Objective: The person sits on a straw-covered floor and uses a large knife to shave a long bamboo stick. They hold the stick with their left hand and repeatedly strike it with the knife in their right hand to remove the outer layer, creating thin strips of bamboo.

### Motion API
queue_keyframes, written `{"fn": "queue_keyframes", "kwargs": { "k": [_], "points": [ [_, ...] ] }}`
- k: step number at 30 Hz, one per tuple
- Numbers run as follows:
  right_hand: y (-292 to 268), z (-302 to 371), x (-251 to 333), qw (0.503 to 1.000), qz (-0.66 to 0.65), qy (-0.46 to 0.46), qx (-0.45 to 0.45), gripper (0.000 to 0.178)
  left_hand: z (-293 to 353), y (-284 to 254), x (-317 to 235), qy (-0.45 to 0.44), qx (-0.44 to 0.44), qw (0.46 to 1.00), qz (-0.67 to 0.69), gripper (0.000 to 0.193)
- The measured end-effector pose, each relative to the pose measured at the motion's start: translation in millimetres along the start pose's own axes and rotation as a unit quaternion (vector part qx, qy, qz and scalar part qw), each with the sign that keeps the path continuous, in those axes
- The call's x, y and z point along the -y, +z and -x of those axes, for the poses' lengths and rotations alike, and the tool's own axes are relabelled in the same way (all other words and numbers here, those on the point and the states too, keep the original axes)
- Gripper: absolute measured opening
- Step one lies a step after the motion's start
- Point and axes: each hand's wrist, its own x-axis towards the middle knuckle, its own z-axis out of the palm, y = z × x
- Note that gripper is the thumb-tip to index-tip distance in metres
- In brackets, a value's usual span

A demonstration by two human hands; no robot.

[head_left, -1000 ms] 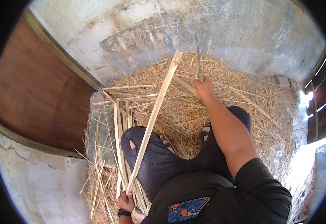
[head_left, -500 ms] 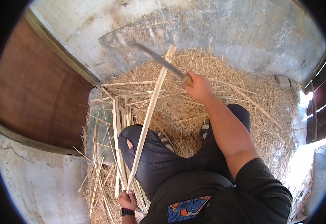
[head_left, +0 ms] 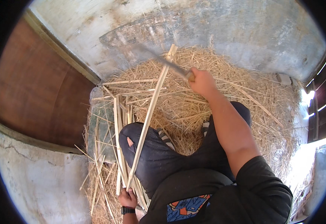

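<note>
My left hand grips the near end of a long, pale split-bamboo strip. The strip slants up and away over my left knee, its far end close to the back wall. My right hand is closed round the wooden handle of a long-bladed machete. Its blade points to the far left and crosses the strip near the far end; motion blurs the tip. Whether blade and strip touch I cannot tell. Several more bamboo strips lie beside my left leg, running under the held one.
Straw-like shavings cover the floor around my folded legs. A stained wall rises behind them, and a brown door panel stands at the left. A flat greenish stone slab lies by the strips. Bright light enters at the right through dark slats.
My right hand has shifted slightly right, and the machete blade is a little lower and more blurred. The held strip has barely moved, tilting slightly right. My left hand keeps its grip.
</note>
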Motion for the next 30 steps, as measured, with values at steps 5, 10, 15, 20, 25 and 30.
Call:
{"fn": "queue_keyframes", "kwargs": {
  "k": [5, 10, 15, 20, 25, 30],
  "points": [
    [2.7, -1.0, 1.5, 0.997, -0.019, 0.071, 0.031, 0.029, -4.7, -5.0, 0.0, 0.000, 0.006, 1.000, -0.023, 0.032],
    [1.3, 11.3, 17.3, 0.989, 0.049, -0.111, 0.079, 0.031, -4.7, 0.3, 0.4, 0.015, -0.009, 1.000, 0.018, 0.038],
    [11.0, -1.4, -11.0, 0.999, -0.032, 0.034, 0.014, 0.029, -7.7, -3.5, 4.8, 0.035, 0.002, 0.999, -0.009, 0.031],
    [3.4, -1.7, -9.8, 0.994, -0.026, 0.099, 0.026, 0.032, -17.8, -22.9, -4.5, 0.019, 0.022, 0.999, -0.028, 0.039],
    [-5.3, 8.0, 15.3, 0.992, -0.058, 0.080, 0.076, 0.029, -13.1, -19.0, 1.8, 0.010, 0.024, 0.999, -0.023, 0.043],
    [-2.0, 11.0, 16.6, 0.992, 0.060, -0.067, 0.088, 0.028, -11.9, -17.8, -1.0, 0.009, 0.025, 1.000, -0.007, 0.040]
  ]
}}
